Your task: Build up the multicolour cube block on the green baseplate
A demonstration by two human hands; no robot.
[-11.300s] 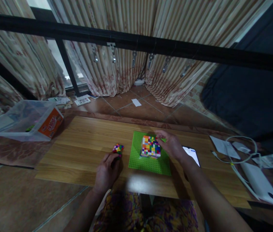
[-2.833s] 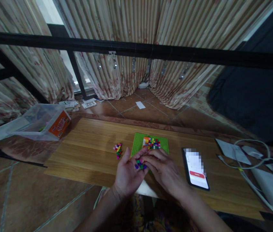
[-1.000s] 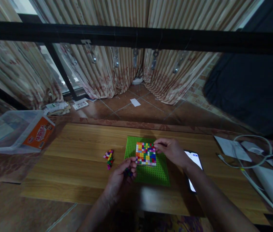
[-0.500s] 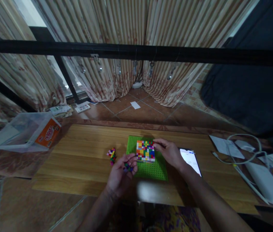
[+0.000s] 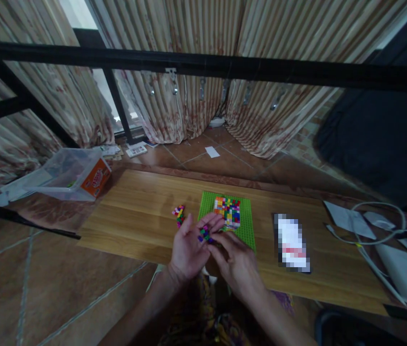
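Several small coloured bricks [image 5: 205, 235] lie in the cupped, open left hand [image 5: 189, 247]; the right hand [image 5: 237, 262] fingers pinch at them, contact unclear. Multicoloured block [image 5: 227, 212] covers part of the green baseplate [image 5: 247, 226], rest bare; spare bricks [image 5: 179, 214] remain on the table [image 5: 134, 216]. Phone [image 5: 291, 242] screen unreadable.

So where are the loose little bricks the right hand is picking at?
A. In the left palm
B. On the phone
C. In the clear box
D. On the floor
A: the left hand is cupped palm-up with small bricks in it, and the right hand reaches its fingers to them.
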